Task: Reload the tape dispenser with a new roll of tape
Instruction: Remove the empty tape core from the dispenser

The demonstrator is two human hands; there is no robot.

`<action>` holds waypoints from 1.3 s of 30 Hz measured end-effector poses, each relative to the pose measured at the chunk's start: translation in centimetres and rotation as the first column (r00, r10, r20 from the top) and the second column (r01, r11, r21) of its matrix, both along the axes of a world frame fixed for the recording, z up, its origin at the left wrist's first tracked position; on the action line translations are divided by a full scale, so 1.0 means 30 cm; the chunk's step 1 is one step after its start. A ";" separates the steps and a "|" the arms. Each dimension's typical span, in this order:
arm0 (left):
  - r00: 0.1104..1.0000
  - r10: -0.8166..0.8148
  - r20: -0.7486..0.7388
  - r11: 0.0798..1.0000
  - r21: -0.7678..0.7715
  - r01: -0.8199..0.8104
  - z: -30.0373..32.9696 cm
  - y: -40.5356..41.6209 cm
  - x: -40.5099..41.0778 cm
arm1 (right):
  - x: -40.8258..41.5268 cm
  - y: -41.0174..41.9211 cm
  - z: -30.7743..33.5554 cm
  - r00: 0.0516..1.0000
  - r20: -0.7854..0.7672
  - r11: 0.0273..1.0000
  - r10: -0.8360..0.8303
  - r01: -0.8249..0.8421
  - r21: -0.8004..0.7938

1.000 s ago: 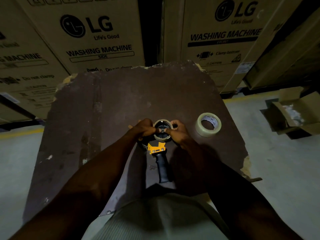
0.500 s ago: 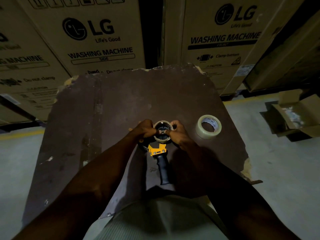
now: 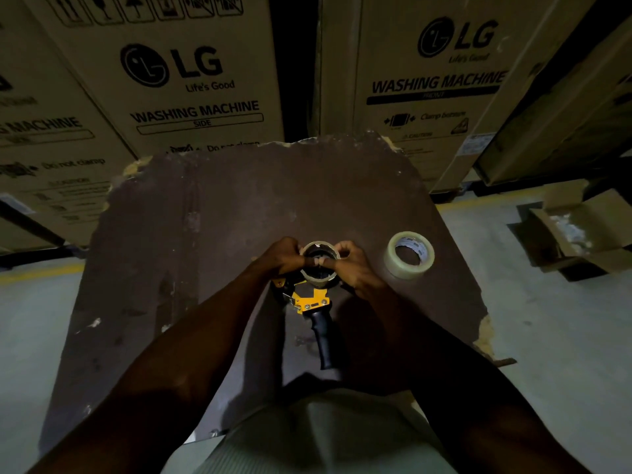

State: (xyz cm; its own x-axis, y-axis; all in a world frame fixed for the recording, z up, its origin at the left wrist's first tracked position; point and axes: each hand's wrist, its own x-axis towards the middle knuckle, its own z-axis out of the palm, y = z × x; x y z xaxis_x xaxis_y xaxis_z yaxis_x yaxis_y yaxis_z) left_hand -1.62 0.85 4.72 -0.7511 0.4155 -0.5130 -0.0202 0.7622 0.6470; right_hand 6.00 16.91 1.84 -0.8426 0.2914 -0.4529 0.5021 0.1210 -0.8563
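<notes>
A yellow tape dispenser (image 3: 312, 300) with a black handle lies on the dark brown board (image 3: 239, 206), handle toward me. A thin cardboard ring, the empty tape core (image 3: 318, 276), sits at the dispenser's hub. My left hand (image 3: 282, 256) grips the core's left side and my right hand (image 3: 352, 265) grips its right side, with both thumbs pressed together inside the ring. A full roll of clear tape (image 3: 409, 254) lies flat on the board to the right of my right hand, untouched.
Tall cardboard washing machine boxes (image 3: 191, 80) stand close behind the board. An open small carton (image 3: 581, 230) sits on the grey floor at the right. The board's edges are chipped, and a yellow floor line (image 3: 41, 270) runs at the left.
Both hands stay on the core at the dispenser's hub; my thumbs have come together inside the ring. The dispenser and the full roll have not moved on the board.
</notes>
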 end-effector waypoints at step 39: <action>0.987 0.155 0.051 0.913 0.374 -0.163 0.160 -0.035 0.214 | 0.292 0.089 0.165 0.934 -0.333 0.985 0.129 -0.083 0.149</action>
State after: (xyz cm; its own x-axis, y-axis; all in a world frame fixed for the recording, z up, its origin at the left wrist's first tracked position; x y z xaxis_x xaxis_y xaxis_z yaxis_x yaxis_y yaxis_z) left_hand 4.81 -0.20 9.51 -0.8147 0.4563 -0.3580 -0.1369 0.4486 0.8832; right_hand 14.77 19.59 6.79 -0.9685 0.2289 -0.0976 0.1614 0.2793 -0.9466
